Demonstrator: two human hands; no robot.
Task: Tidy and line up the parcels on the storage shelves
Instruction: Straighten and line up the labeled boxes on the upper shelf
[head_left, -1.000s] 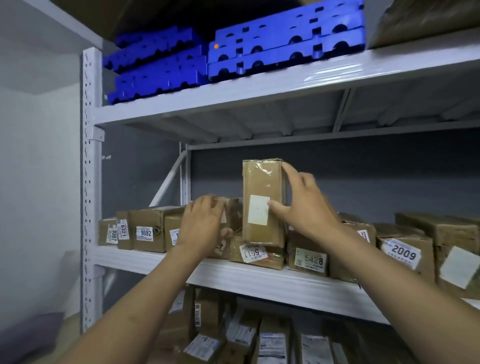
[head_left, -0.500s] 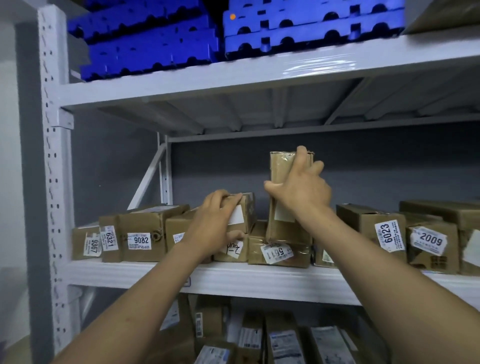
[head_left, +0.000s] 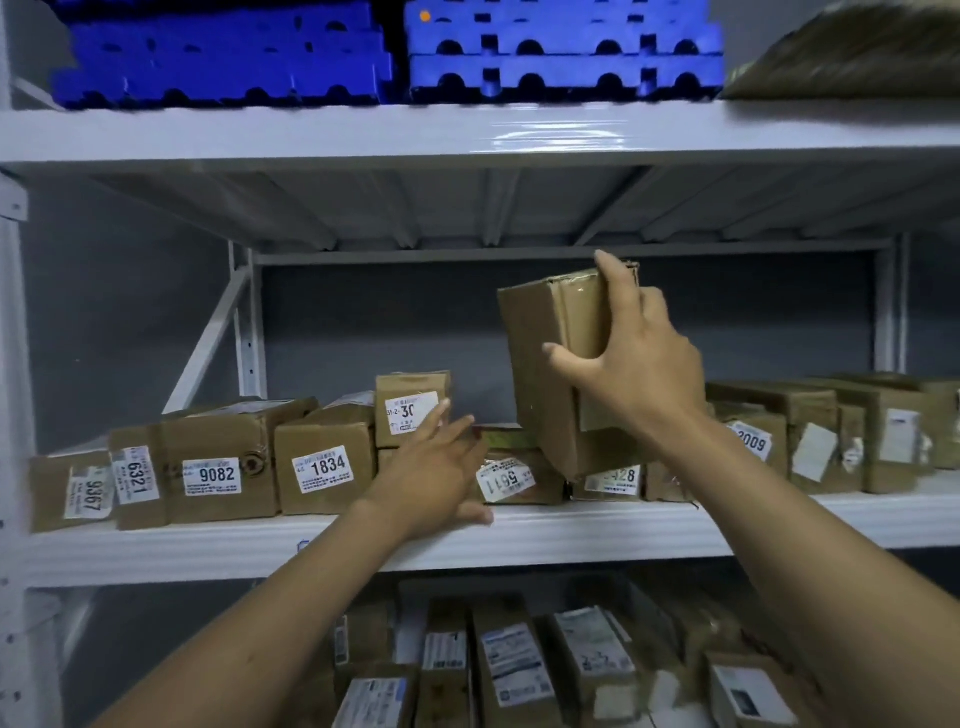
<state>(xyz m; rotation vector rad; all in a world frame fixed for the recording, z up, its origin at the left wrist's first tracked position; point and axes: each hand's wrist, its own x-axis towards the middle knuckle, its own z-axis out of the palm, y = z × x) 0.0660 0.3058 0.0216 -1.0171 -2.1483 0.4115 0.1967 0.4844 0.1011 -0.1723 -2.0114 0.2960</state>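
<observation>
At the left end of the middle shelf (head_left: 156, 551), parcel 9082 (head_left: 218, 457) and parcel 1834 (head_left: 324, 465) stand along its front edge. Your left hand (head_left: 431, 475), fingers straight and holding nothing, reaches just left of parcel 5611 (head_left: 519, 480). Your right hand (head_left: 641, 374) grips a tall parcel (head_left: 545, 364), tilted, above it.
</observation>
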